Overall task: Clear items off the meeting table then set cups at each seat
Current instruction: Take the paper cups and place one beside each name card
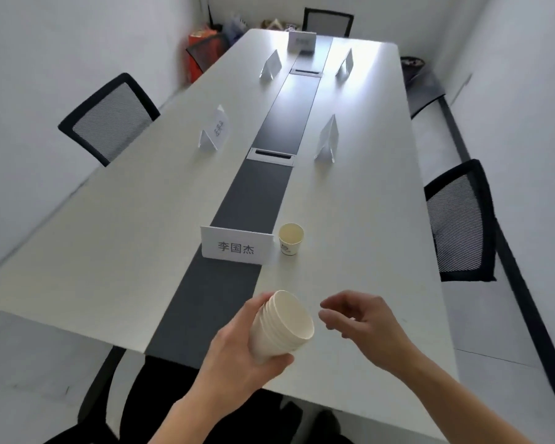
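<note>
Nested cream paper cups (281,325) are gripped round the sides by the left hand (237,357), nearer than the white name card (236,243). The right hand (362,322) is held loosely open, empty. Light and crushable, each is probably best pinched at the rim.

The stack of cups (282,325) is coloured cream, the table (109,235) white, its centre strip (237,203) dark grey, the chair (109,120) black

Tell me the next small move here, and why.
Probably the right hand pulls the top cup from the paper cup stack that the left hand grips: only one paper cup stands by a name card; the other cards have none.
</note>
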A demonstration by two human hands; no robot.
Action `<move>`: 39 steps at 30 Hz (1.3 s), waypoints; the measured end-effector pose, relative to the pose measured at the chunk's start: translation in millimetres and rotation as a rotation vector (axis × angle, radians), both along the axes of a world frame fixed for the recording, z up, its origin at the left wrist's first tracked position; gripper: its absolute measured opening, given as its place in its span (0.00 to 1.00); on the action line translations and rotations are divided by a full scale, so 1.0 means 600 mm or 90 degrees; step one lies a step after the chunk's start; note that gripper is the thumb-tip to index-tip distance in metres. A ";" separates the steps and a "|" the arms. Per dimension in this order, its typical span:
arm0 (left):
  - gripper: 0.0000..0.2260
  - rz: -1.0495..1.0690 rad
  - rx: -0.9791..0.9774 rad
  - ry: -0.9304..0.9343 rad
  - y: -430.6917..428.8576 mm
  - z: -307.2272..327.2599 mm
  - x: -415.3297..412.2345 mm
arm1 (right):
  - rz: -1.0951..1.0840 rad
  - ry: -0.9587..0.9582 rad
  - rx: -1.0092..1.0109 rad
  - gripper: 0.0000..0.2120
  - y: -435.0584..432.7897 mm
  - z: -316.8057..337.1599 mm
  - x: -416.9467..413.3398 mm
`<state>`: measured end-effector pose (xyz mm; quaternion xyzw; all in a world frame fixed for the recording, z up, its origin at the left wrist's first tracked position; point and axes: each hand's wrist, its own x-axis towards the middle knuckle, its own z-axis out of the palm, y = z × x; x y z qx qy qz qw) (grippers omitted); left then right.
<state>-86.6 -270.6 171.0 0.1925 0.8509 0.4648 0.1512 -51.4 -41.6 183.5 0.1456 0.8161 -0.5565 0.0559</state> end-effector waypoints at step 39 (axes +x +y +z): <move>0.34 -0.419 -0.074 -0.118 0.753 -0.063 0.321 | -0.704 0.128 -0.199 0.30 0.623 -0.006 0.731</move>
